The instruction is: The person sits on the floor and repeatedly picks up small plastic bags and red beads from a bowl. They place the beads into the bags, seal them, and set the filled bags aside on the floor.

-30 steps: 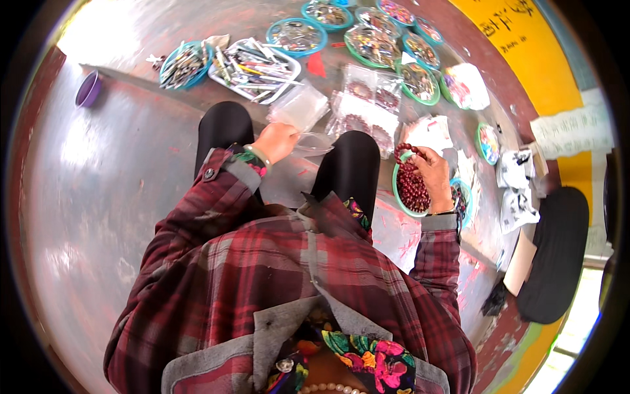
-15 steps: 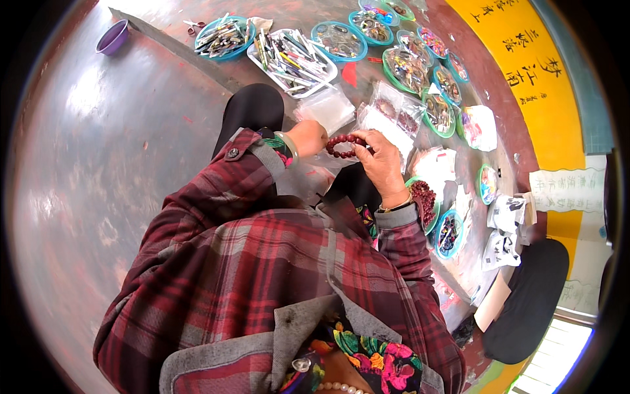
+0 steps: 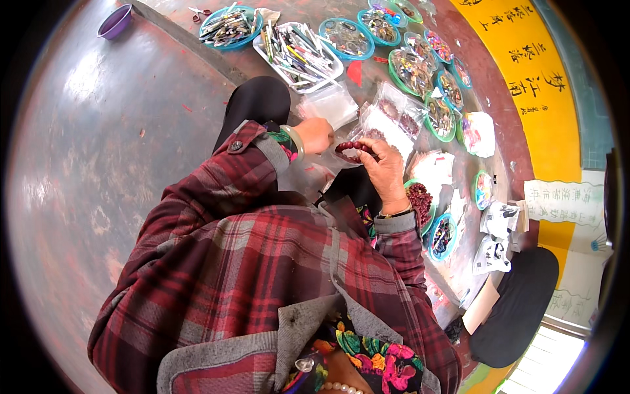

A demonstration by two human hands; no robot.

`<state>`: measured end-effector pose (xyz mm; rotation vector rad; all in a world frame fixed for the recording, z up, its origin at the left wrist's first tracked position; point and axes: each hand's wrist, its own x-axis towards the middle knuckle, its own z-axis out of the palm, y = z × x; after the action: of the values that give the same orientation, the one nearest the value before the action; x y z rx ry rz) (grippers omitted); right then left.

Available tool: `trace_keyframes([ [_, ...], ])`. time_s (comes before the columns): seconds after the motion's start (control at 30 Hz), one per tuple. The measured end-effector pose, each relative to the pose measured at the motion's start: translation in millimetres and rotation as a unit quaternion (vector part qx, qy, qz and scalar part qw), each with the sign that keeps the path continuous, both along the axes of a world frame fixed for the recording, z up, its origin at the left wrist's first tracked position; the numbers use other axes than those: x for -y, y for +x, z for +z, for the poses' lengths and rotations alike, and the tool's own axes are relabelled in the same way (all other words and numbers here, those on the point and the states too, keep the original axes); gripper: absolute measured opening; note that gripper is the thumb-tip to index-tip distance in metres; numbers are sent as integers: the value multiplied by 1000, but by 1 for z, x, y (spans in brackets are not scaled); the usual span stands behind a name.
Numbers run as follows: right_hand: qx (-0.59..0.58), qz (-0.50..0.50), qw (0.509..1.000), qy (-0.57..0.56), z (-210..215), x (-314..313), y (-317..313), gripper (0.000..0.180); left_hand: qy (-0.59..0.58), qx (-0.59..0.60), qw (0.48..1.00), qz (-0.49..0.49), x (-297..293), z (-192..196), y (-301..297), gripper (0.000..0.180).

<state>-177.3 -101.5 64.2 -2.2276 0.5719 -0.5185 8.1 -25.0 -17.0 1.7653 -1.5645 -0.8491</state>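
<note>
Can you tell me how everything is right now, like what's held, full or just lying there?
Right hand: gripping the red bead bracelet.
Left hand: closed on a clear plastic bag, by the bracelet.
Bowl of red beads: full, beside the right wrist.
White tray of pens: heaped.
Purple bowl: upright, off alone.
Stack of clear bags: lying flat.

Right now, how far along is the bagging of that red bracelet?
Done: the bracelet is picked up, held by the right hand. In hand: the left hand holds a clear bag at it. Left: it isn't visibly inside yet; more beads sit in the bowl.
</note>
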Motion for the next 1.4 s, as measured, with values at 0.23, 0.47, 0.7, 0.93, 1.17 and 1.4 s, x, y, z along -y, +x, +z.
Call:
trace_keyframes([
  [0.23,-65,23,992,-108,-5,-2,1,17,-18,1,1000,-18,0,-1,-1,28],
  [0.47,-124,72,961,-236,-26,-5,8,18,-25,33,999,-14,-1,1,-2,27],
  [0.7,-92,42,971,-218,-33,-13,13,23,-32,23,999,-22,-1,7,-1,28],
  [0.93,29,-48,995,-88,-28,0,5,22,-9,-52,998,-33,-3,16,6,23],
  [1.17,53,-7,946,321,-28,17,-17,57,-8,-423,906,11,-15,39,24,23],
  [1.4,-25,53,892,448,-49,3,-10,41,-7,-651,759,-23,-19,43,33,24],
])
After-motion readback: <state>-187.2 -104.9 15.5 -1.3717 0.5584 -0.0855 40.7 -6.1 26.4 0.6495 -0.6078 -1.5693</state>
